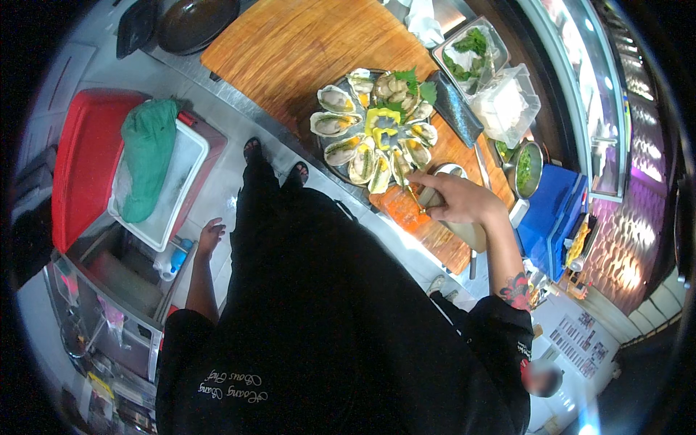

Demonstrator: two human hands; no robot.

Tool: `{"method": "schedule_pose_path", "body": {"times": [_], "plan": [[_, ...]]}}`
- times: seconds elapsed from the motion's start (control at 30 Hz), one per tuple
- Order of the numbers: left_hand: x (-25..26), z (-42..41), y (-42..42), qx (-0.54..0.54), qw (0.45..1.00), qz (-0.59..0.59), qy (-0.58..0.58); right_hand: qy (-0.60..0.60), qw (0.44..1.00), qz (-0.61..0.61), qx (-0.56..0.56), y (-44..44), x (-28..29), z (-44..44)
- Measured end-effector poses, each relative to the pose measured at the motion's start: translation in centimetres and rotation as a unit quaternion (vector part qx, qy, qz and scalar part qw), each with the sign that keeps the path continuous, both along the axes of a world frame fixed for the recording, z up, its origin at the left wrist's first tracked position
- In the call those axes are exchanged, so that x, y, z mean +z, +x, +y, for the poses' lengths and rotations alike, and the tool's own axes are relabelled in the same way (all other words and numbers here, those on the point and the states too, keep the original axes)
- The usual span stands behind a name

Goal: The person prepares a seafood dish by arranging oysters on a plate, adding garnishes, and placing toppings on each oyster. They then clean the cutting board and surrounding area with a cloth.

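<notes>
My right hand (pixel 462 200) pinches a thin gold-coloured utensil (pixel 414 194), probably a small spoon. Its tip is over an oyster on the half shell (pixel 401 166) at the near right rim of a dark round plate (pixel 341 84). Around this plate lie several opened oysters, many with orange topping. At its middle sits a yellow-green cut ring (pixel 375 117); beyond it are shelled pieces (pixel 392 87) with green shiso-like leaves (pixel 406 77). Below my right hand is an orange mass (pixel 399 209) on the wooden board. My left hand (pixel 212 236) hangs beside my body, empty, its fingers loosely apart.
The wooden cutting board (pixel 304 43) bears the plate, a dark rectangular dish (pixel 455 109) and a knife (pixel 482 166). Behind stand tubs of greens (pixel 468 51) and white shreds (pixel 503 106). A red cooler (pixel 89 163) holds a green bag (pixel 149 157). Another person's legs (pixel 448 304) show nearby.
</notes>
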State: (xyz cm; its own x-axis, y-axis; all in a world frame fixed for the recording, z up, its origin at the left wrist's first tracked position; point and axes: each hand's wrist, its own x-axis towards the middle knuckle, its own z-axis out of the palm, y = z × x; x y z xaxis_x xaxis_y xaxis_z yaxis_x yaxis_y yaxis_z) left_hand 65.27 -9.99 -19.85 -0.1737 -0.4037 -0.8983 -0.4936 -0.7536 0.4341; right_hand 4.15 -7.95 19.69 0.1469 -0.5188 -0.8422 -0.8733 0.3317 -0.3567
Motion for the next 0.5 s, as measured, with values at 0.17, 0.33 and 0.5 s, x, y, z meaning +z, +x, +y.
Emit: {"method": "schedule_pose_path", "body": {"times": [0.17, 0.33, 0.5], "plan": [[-0.3, 0.4, 0.3, -0.003, 1.000, 0.017, -0.007, -0.065, 0.994, -0.083, 0.021, 0.9, -0.5, 0.1], [-0.1, 0.5, 0.2, 0.006, 1.000, 0.019, -0.007, -0.069, 0.993, -0.084, 0.049, 2.2, -1.0, -0.3], [0.2, 1.0, 0.1, 0.013, 1.000, 0.019, -0.007, -0.022, 0.997, -0.041, 0.065, 2.7, -0.5, -1.1]]}}
